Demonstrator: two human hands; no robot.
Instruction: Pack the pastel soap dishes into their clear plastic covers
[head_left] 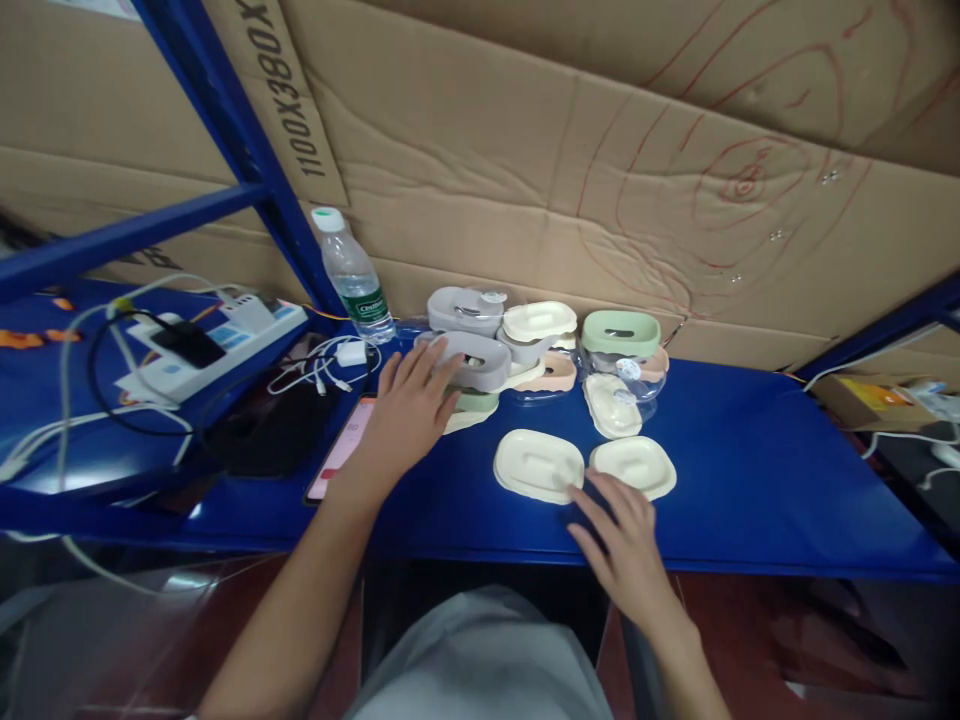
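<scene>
The left hand (416, 400) is lying over the left end of the gray box (480, 376), its fingers spreading loosely rather than closing around it; contact pressure is not showing clearly. The right hand (619, 515) is hovering at the near side of two cream lids, fingers parted and slightly bending, gripping nothing; whether a fingertip is touching the left lid (536, 465) is remaining unclear because of blur. Both lids are lying flat on the blue table (739, 455), the right lid (636, 465) sitting just beside the left one, near the front edge. Caution: the gray box is sitting on uneven pieces, including a green piece (478, 402), so an off-center push from the left hand could be tipping it or shifting the pile. The right fingers are pointing at the narrow gap between the lids; a careless sweep could be knocking one into the other or dragging it toward the front edge. The left wrist is passing over the phone (345, 450), and loose cables (322, 365) are lying beyond it; a low forearm could be pushing the phone or snagging a cord.
</scene>
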